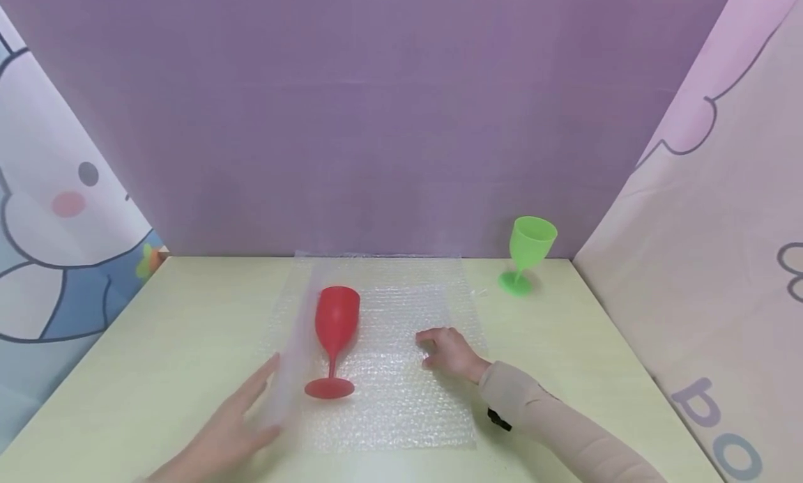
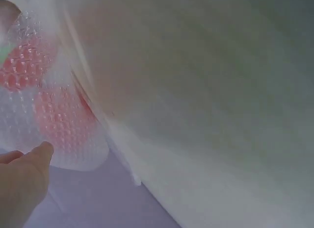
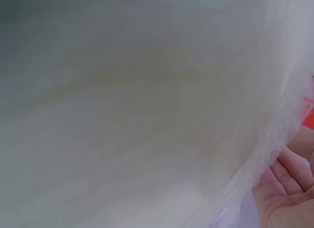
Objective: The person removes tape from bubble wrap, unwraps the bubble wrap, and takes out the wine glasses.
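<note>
A red plastic goblet [image 1: 337, 323] lies on a sheet of clear bubble wrap [image 1: 401, 406], its foot toward me. The wrap's left side rises in a fold beside the goblet. My left hand [image 1: 228, 424] is at that fold with fingers extended; in the left wrist view the hand [image 2: 27, 184] is near the wrap [image 2: 64, 154], and red shows through the bubbles. Over the right part of the wrap, my right hand [image 1: 453, 353] has its fingers loosely bent and grips nothing visible. The right wrist view shows the hand [image 3: 289, 193] beside the wrap's edge [image 3: 250, 171].
A green goblet [image 1: 530, 242] stands upright at the table's back right corner. Behind the pale table [image 1: 188, 316] hangs a purple backdrop [image 1: 376, 120]. Printed cloth walls [image 1: 709, 260] flank both sides. A black object [image 1: 499, 419] is at the right wrist.
</note>
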Available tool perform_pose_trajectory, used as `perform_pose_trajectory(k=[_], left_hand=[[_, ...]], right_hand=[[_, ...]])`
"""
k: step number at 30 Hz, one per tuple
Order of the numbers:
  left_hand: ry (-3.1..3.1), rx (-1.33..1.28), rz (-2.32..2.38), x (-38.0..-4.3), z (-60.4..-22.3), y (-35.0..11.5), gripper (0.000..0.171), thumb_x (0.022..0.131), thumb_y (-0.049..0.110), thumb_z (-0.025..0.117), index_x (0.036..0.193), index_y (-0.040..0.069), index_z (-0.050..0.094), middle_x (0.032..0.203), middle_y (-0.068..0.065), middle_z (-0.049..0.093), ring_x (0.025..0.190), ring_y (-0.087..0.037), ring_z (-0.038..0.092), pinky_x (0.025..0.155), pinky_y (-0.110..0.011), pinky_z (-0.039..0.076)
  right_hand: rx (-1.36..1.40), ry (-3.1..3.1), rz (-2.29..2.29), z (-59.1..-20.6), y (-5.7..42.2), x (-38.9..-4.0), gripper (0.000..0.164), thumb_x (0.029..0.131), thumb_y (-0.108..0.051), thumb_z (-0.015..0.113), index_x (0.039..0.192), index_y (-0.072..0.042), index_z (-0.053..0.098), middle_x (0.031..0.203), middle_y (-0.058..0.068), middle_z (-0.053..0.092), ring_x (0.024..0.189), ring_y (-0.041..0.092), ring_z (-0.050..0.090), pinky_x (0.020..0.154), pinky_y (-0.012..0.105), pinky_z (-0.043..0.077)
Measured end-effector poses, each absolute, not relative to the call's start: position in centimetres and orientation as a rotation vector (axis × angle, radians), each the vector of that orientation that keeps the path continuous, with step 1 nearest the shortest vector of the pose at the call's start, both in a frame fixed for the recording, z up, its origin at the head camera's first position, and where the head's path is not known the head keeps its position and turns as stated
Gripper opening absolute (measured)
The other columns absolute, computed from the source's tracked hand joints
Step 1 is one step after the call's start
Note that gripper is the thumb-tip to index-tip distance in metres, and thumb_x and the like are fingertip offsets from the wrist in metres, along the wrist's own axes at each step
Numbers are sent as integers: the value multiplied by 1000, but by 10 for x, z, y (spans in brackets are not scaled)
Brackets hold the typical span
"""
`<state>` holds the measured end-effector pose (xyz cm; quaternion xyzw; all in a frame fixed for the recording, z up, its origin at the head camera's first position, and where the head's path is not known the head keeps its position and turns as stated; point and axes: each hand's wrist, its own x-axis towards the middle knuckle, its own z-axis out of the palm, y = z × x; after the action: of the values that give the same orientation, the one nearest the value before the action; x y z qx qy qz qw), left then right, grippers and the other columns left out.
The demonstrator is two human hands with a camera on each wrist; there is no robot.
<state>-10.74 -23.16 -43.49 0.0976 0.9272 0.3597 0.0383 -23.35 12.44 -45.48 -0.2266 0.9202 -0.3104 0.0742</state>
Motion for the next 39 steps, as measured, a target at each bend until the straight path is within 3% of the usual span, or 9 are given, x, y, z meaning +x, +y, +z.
perform_pose_trajectory(k=[5, 8, 14, 16, 21, 27, 30, 35, 39], left_hand=[[2725, 137, 1165, -108, -433, -241, 89, 78, 42, 69, 147, 32, 13, 151, -14, 22, 132, -42, 29, 102, -60, 31], [2762, 173, 1206, -108, -431, -243, 86, 79, 35, 68, 148, 20, 18, 149, -17, 27, 131, -38, 33, 101, -56, 35], [2754, 301, 1458, -107, -428, -250, 71, 87, 17, 62, 145, 9, 23, 146, -17, 33, 117, 10, 37, 90, -16, 45], [2635, 209, 1537, -106, -424, -253, 67, 91, 21, 56, 147, 12, 20, 148, -16, 29, 117, 11, 38, 90, -18, 47], [2427, -81, 1558, -108, -412, -258, 65, 95, 40, 44, 147, 15, 15, 151, -10, 24, 131, -17, 39, 96, -25, 47], [2482, -133, 1479, -110, -412, -269, 70, 95, 46, 41, 147, 8, 16, 148, -10, 31, 106, 19, 40, 92, -19, 46], [2565, -102, 1418, -114, -416, -275, 68, 94, 42, 46, 143, 1, 25, 142, -17, 39, 105, 12, 48, 89, -20, 50], [2675, -32, 1295, -122, -423, -285, 60, 94, 35, 49, 136, -7, 35, 131, -23, 50, 114, -28, 56, 85, -31, 54], [2694, -18, 1223, -129, -427, -295, 58, 95, 32, 48, 135, -9, 35, 129, -26, 51, 112, -36, 55, 84, -38, 54]], right_hand=[[-695, 2770, -905, -455, 124, -234, 46, 70, 0, 73, 115, 4, 60, 121, 19, 59, 116, 37, 52, 100, 46, 42], [-700, 2770, -908, -455, 125, -234, 46, 70, 0, 73, 115, 4, 60, 121, 20, 59, 116, 37, 52, 100, 46, 42], [-699, 2758, -939, -455, 125, -234, 48, 70, 1, 72, 116, 6, 58, 121, 21, 59, 116, 37, 52, 101, 46, 41], [-699, 2761, -936, -455, 126, -234, 47, 70, 1, 72, 115, 6, 59, 121, 21, 59, 116, 37, 52, 100, 46, 42], [-697, 2768, -921, -456, 125, -234, 48, 70, 1, 73, 115, 5, 59, 120, 20, 59, 116, 37, 52, 100, 46, 42], [-699, 2778, -914, -457, 126, -234, 48, 69, 0, 73, 115, 5, 59, 120, 20, 60, 116, 37, 53, 100, 46, 42], [-700, 2781, -916, -458, 126, -234, 48, 70, 0, 73, 115, 5, 59, 120, 20, 60, 116, 37, 52, 100, 46, 42], [-700, 2776, -930, -457, 126, -233, 47, 70, 1, 72, 115, 6, 59, 119, 20, 60, 116, 37, 52, 101, 47, 41], [-695, 2770, -932, -457, 125, -233, 47, 70, 1, 72, 115, 5, 59, 120, 20, 60, 117, 37, 52, 101, 46, 41]])
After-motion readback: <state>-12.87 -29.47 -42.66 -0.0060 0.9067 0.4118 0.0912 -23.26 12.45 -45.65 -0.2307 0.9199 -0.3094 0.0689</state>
